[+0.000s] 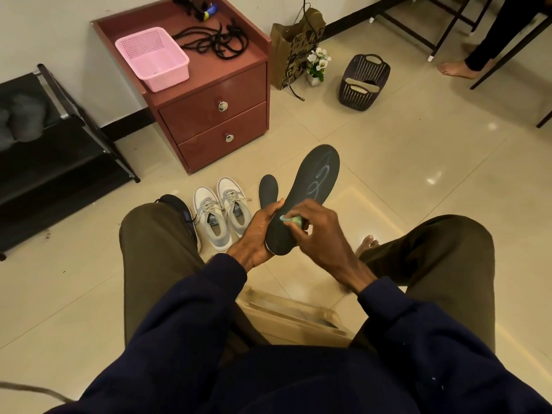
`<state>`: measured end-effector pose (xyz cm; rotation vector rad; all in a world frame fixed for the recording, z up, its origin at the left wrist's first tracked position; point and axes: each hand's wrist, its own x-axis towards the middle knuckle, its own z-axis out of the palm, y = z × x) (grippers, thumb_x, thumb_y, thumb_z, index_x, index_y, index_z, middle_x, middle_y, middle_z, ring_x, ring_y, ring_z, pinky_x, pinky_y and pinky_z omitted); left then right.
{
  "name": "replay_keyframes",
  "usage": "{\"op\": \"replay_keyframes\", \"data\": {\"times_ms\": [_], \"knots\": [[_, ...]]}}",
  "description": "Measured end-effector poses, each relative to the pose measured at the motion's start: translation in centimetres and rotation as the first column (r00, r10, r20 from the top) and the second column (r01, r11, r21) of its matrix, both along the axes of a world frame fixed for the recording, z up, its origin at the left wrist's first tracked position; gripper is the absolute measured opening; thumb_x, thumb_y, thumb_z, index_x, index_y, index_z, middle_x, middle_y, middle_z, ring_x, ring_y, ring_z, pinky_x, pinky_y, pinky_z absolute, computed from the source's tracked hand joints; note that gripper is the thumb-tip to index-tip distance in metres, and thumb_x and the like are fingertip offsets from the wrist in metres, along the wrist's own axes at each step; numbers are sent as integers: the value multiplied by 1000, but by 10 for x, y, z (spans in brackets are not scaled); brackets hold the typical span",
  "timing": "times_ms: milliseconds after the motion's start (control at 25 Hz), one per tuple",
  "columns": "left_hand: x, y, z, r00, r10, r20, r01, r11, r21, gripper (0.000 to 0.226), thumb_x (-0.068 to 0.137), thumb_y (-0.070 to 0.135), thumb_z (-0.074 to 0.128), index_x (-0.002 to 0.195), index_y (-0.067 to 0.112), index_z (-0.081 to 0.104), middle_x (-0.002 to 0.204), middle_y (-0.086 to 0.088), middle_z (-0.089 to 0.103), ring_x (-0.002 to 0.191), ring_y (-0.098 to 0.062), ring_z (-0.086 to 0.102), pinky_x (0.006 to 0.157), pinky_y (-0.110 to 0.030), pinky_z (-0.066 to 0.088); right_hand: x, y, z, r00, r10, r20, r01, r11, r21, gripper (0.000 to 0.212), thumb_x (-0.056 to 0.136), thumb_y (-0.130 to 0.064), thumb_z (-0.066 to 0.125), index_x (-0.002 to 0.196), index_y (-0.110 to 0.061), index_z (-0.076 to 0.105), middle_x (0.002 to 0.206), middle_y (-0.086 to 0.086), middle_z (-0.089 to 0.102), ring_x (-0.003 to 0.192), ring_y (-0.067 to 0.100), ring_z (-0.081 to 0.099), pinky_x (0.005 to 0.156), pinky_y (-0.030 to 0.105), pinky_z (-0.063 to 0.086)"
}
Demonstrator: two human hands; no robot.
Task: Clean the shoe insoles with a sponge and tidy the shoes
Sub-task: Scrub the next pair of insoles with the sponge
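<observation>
dark insole [310, 186] w/ illegible scrawl [322, 174]

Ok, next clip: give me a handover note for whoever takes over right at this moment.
Left grip holds the dark insole by its heel end, above the floor.
Right grip presses the green sponge onto that insole near the heel.
Pale streaks mark its toe half, so wiping has begun.
Second insole shows behind the left grip; held or not, cannot tell.
Grey shoes and a black shoe stand on the floor.
Left: finish this insole, the other one, tidy shoes.
</observation>
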<state>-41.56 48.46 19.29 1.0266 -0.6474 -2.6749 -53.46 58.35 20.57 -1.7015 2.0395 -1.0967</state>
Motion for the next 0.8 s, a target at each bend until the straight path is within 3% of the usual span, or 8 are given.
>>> {"op": "replay_keyframes", "data": {"times_ms": [120,240,320,400,480,520,680,800], "knots": [[2,-6,-6,997,75,-28,-74,997,29,46,102,35,55,132,1,62,126,-18,69,110,-30,69,92,-38,59,19,0,3,967,254,-11,-253,967,36,12,92,-17,74,102,-9,74,97,1,66,83,11,61,71,21,50],[0,-6,-6,996,92,7,-92,996,-15,35,103,35,53,116,7,70,110,-11,74,89,-24,72,82,-38,60,-7,-9,-1,988,37,-152,-40,999,-13,14,91,-15,76,101,-6,73,94,5,66,79,9,54,69,28,53],[-1,-5,-5,996,86,2,-86,996,-14,34,104,35,52,115,9,70,108,-11,74,86,-23,71,82,-40,58,-12,-8,-2,985,-59,-165,58,998,-16,14,90,-12,76,102,-4,74,94,6,66,80,8,53,69,28,53],[0,-4,-3,995,102,14,-102,995,-16,39,104,36,50,121,6,68,112,-15,74,93,-26,72,83,-37,59,7,0,0,989,111,-95,-108,994,33,12,91,-12,75,101,-6,75,94,4,65,78,9,55,68,20,47],[1,-7,-8,995,96,-16,-97,995,-27,47,104,41,47,131,5,64,127,-21,68,113,-32,67,96,-39,55,22,5,2,961,271,-56,-267,961,71,10,91,-13,74,100,-9,74,93,1,64,78,7,54,69,16,43],[2,-8,-10,994,109,-30,-109,994,-19,47,104,41,48,132,6,63,129,-20,68,115,-32,66,99,-41,54,19,3,1,961,266,-79,-260,963,74,10,90,-13,74,100,-8,74,93,1,64,78,7,52,69,18,44],[-1,-9,-14,989,151,-6,-151,988,-40,35,106,34,49,118,8,70,110,-10,75,88,-24,73,75,-36,62,-6,-8,-5,980,-61,-189,68,997,30,11,88,-11,76,97,-4,73,91,7,64,78,7,47,69,29,52],[-1,-9,-17,990,138,10,-137,990,-38,47,105,42,47,127,6,68,129,-19,68,111,-31,68,103,-44,52,17,1,0,991,105,-83,-99,993,68,6,89,-12,75,95,-8,75,87,3,64,71,8,49,65,22,46]]}}
